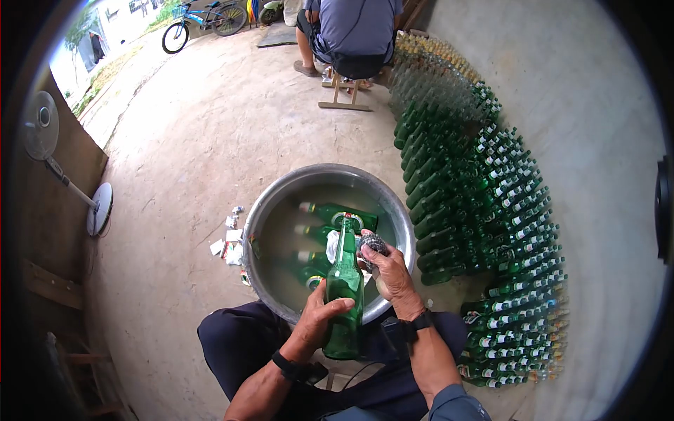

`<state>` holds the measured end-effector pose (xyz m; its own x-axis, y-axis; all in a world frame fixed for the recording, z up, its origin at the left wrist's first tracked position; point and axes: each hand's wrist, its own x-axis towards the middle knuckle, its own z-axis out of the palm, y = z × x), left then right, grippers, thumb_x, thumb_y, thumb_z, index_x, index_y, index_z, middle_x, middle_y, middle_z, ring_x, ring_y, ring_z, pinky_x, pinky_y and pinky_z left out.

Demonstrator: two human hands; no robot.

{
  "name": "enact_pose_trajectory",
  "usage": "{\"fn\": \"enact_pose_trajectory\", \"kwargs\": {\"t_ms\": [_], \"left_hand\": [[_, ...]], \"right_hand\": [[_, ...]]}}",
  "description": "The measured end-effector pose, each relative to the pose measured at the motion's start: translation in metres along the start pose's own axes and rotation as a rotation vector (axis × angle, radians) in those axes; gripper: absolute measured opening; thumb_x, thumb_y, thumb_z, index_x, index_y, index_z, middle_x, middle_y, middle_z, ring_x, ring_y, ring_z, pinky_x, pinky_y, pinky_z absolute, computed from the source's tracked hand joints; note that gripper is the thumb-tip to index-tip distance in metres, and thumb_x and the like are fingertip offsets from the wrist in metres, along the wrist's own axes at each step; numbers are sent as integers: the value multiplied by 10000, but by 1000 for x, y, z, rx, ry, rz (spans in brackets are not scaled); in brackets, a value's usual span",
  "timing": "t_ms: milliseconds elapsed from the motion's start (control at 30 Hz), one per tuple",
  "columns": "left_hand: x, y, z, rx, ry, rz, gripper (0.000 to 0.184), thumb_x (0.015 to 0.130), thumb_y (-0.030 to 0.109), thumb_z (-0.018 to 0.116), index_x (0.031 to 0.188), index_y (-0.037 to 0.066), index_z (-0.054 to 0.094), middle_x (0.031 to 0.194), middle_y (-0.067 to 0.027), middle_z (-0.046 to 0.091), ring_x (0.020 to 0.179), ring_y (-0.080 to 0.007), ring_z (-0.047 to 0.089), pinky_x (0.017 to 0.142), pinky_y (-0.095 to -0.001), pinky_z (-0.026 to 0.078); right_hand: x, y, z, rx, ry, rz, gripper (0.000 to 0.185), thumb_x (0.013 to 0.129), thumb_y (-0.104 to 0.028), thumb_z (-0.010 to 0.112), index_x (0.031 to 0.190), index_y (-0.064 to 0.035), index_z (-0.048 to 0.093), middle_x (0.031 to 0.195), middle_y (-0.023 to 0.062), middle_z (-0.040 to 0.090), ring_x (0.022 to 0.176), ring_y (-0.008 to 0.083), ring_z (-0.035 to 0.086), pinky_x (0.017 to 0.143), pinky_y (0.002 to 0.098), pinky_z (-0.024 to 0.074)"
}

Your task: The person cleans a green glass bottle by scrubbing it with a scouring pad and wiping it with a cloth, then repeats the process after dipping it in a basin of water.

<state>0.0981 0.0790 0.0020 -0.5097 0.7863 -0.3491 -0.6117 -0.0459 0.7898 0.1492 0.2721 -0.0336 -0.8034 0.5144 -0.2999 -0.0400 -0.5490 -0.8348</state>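
A green glass bottle (344,284) is held over the near side of a round metal basin (261,281), its neck pointing away from me. My left hand (317,319) is wrapped round the bottle's lower body. In my right hand (393,277) is a dark grey scouring pad (373,243), close beside the bottle's neck. Murky water fills the basin, and several green bottles (326,212) lie in it, some with labels. Something white (332,245) shows just left of the held bottle's neck.
Many green bottles (439,203) stand in rows on the right by the wall. Scraps of paper (226,245) lie left of the basin. A person (354,31) sits on a wooden stool (344,105) ahead. A fan (100,207) stands left; a bicycle (203,21) is farther back.
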Motion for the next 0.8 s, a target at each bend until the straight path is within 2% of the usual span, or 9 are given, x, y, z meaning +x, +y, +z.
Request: {"fn": "enact_pose_trajectory", "kwargs": {"t_ms": [67, 133, 300, 367, 467, 600, 667, 733, 800], "left_hand": [[0, 3, -2, -32, -5, -15, 630, 799, 237, 738, 1313, -36, 498, 1060, -96, 606, 881, -159, 617, 749, -295, 536], [1, 1, -2, -26, 0, -19, 627, 800, 241, 737, 1310, -37, 499, 1055, -95, 607, 878, -159, 619, 747, -294, 536], [3, -5, -5, -18, 14, -50, 617, 802, 244, 735, 1300, -38, 505, 1041, -93, 611, 866, -161, 624, 744, -292, 535], [3, -3, -3, -23, -10, -61, 624, 800, 244, 739, 1305, -38, 505, 1036, -91, 611, 858, -163, 627, 746, -293, 535], [2, 0, -2, -38, -31, -77, 640, 797, 249, 746, 1313, -39, 500, 1050, -93, 613, 878, -163, 626, 765, -295, 532], [3, 3, 2, 0, -19, -65, 659, 794, 259, 753, 1321, -42, 495, 1075, -99, 614, 913, -160, 622, 791, -297, 528], [4, -1, 1, 57, -36, -55, 691, 786, 283, 771, 1326, -47, 493, 1111, -109, 615, 975, -173, 616, 852, -310, 516], [7, -14, -3, 108, -27, -29, 718, 780, 294, 780, 1335, -55, 484, 1127, -118, 616, 1005, -186, 613, 883, -318, 506], [7, -19, -3, 158, -15, -2, 746, 774, 305, 788, 1343, -63, 475, 1143, -127, 617, 1036, -199, 610, 915, -326, 496]], "right_hand": [[-7, -7, 4, -52, -19, -75, 499, 903, -124, 760, 1334, 32, 561, 1077, 89, 687, 924, 143, 667, 797, 292, 580], [-14, -17, 9, -307, 49, -261, 494, 911, -117, 754, 1331, 49, 551, 1068, 95, 690, 919, 142, 674, 797, 293, 582], [-16, -25, 7, -321, 19, -204, 423, 929, -164, 755, 1264, 49, 607, 989, 68, 717, 859, 121, 675, 799, 274, 559], [-22, -30, 10, -504, 42, -246, 324, 952, -198, 735, 1167, 37, 676, 924, 27, 718, 835, 81, 645, 772, 250, 534], [-27, -29, 15, -481, -5, -223, 292, 967, -229, 719, 1103, 30, 709, 896, -6, 704, 809, 55, 605, 740, 237, 510], [-29, -25, 21, -492, -39, -186, 296, 969, -236, 717, 1109, 24, 704, 899, -18, 692, 810, 54, 587, 751, 240, 500], [-22, -11, 14, -410, -23, -150, 285, 980, -248, 701, 1099, 12, 707, 913, -19, 686, 820, 57, 575, 770, 246, 489], [-19, -8, 16, -354, -34, -135, 272, 991, -241, 681, 1103, 5, 708, 952, 0, 705, 863, 76, 612, 821, 253, 500], [-18, -8, 20, -115, -87, -99, 264, 982, -222, 689, 1116, 6, 692, 979, 43, 723, 890, 126, 674, 853, 280, 542]]}}
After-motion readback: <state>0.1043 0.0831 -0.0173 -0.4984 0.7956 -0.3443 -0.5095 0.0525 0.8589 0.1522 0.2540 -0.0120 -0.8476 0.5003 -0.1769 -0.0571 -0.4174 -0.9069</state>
